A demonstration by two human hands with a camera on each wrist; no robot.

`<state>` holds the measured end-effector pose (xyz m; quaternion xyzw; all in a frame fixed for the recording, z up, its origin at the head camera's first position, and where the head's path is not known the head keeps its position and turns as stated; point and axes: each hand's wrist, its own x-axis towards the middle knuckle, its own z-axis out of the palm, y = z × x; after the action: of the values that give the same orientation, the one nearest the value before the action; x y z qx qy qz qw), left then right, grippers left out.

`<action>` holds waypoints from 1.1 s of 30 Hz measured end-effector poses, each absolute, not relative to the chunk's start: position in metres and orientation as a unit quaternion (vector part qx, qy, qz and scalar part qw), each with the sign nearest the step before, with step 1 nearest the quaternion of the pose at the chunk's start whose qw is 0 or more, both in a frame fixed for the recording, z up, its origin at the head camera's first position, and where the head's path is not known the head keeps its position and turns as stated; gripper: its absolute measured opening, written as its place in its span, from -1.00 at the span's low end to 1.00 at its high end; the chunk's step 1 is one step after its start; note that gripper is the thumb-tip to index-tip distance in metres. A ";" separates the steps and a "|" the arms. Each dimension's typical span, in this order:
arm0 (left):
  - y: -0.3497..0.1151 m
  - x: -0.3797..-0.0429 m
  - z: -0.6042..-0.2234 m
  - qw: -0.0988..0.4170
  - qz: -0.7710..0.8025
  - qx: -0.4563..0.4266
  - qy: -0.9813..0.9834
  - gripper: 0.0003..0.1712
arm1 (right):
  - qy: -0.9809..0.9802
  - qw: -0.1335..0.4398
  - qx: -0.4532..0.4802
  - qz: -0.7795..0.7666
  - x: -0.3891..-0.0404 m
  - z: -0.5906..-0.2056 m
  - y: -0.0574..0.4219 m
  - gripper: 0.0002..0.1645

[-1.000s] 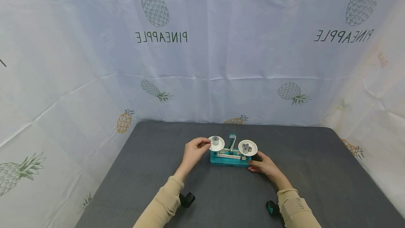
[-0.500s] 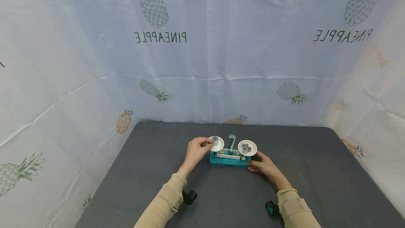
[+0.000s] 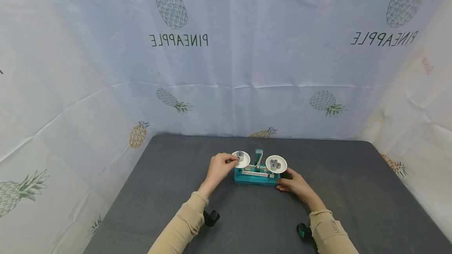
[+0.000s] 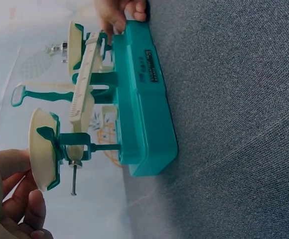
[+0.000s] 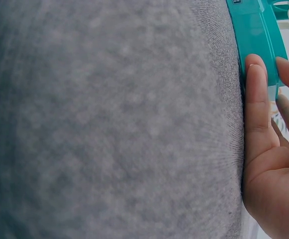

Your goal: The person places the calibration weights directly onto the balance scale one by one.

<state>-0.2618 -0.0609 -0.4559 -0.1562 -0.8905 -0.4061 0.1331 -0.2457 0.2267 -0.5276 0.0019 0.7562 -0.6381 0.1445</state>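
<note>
A small teal balance scale (image 3: pixel 255 180) with two white pans stands near the back of the table. A metal weight (image 3: pixel 240 155) sits upright on its left pan (image 3: pixel 247 160); several smaller weights (image 3: pixel 274 164) stand together on its right pan (image 3: pixel 283 163). The fingertips of my left hand (image 3: pixel 217 169) reach over the left pan's near edge, close beside the weight. In the left wrist view the pan's rim hides those fingertips, and I cannot tell whether they pinch something. My right hand (image 3: pixel 298 187) grips the right end of the teal base, thumb and fingers on opposite sides of it.
The dark grey tabletop (image 3: pixel 257 214) extends around the scale. Behind it hangs a pale curtain (image 3: pixel 229 62) with pineapple prints. Dark wrist devices sit by both sleeves, one by the left (image 3: pixel 212 218) and one by the right (image 3: pixel 303 231).
My left hand has shifted slightly right, its fingertips moving from the left pan's edge further over the pan. My right hand and the scale have stayed in place.
</note>
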 end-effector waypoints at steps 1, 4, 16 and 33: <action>-0.061 -0.261 -0.456 0.135 -0.404 -0.158 -0.891 -0.90 | 0.757 0.144 0.001 -0.638 -0.246 -0.527 0.227 -0.09; -0.061 -0.260 -0.454 0.135 -0.400 -0.162 -0.892 -0.89 | 0.756 0.145 0.000 -0.638 -0.246 -0.527 0.227 -0.09; -0.064 -0.257 -0.454 0.133 -0.402 -0.161 -0.892 -0.89 | 0.754 0.145 0.001 -0.641 -0.245 -0.527 0.225 -0.09; -0.080 -0.259 -0.451 0.186 -0.394 -0.156 -0.886 -0.91 | 0.753 0.149 0.000 -0.640 -0.246 -0.522 0.230 -0.14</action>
<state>-0.2586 -0.0796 -0.4511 -0.1557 -0.8864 -0.3944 0.1860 -0.2461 0.2304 -0.5220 -0.0002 0.7534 -0.6404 0.1490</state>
